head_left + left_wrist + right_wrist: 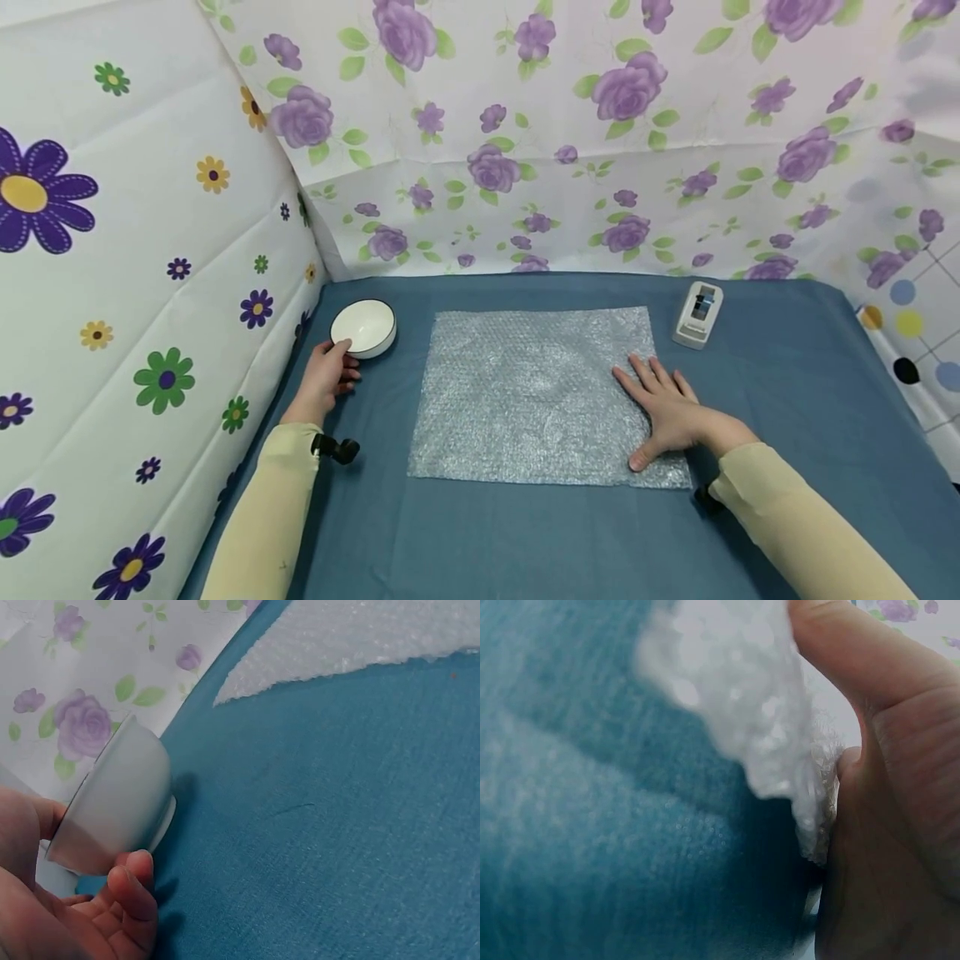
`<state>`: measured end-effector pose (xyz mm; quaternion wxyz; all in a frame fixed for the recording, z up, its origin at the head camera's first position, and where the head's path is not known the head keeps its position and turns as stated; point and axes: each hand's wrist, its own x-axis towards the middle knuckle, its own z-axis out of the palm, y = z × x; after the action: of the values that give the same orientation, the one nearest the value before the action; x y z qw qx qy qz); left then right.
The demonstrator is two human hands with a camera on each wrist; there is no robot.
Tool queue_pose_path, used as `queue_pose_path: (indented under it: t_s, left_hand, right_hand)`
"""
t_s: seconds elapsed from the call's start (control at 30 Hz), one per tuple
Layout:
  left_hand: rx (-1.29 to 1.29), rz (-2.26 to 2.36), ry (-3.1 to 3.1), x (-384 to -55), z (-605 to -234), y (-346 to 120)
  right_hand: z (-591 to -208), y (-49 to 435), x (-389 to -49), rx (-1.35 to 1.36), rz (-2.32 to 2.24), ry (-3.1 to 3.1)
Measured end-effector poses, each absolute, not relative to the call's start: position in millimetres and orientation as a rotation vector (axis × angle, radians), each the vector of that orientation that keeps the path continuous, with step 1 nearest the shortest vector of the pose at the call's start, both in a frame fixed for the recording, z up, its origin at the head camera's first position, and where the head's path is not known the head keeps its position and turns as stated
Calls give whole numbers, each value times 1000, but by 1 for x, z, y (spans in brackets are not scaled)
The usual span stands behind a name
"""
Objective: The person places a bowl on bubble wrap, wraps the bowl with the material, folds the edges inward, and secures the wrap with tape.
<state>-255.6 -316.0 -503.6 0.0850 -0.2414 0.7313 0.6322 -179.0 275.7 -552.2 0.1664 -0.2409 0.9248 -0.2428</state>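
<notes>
A white bowl [364, 327] with a dark rim stands at the left back of the blue cloth. My left hand [327, 377] grips its near side, the thumb over the rim and the other fingers low against the outer wall; in the left wrist view the bowl [124, 799] shows from the side. A sheet of bubble wrap [525, 392] lies flat in the middle. On its right part rests my right hand [667, 410], fingers spread and straight. The right wrist view shows the edge of the bubble wrap [735, 697] close up, beside the thumb.
An oblong white tool [698, 315] with a dark slot, perhaps a tape dispenser, lies beyond the right hand. Blue cloth [525, 542] covers the table. A flowered sheet [562, 167] hangs behind, and another [150, 317] stands along the left side.
</notes>
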Motion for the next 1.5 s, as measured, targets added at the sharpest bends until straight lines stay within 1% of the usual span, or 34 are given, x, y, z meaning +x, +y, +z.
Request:
queue_pose_path:
  t_s: [0.43, 0.7, 0.8, 1.03, 1.5]
  left_hand:
    - [-655, 1871, 2202, -255, -506, -317]
    - [-652, 1875, 2208, -254, -508, -318]
    - [-629, 1874, 2218, -253, -509, -318]
    - [-611, 1894, 2213, -253, -509, -318]
    - [-623, 1904, 2186, -253, -507, -318]
  right_hand:
    - [-560, 278, -181, -682, -640, 2653]
    - [-554, 278, -179, -730, -727, 2627]
    - [-560, 279, -179, -721, -713, 2643]
    - [-528, 265, -174, -607, -565, 2626]
    - [-530, 266, -175, -601, -551, 2624]
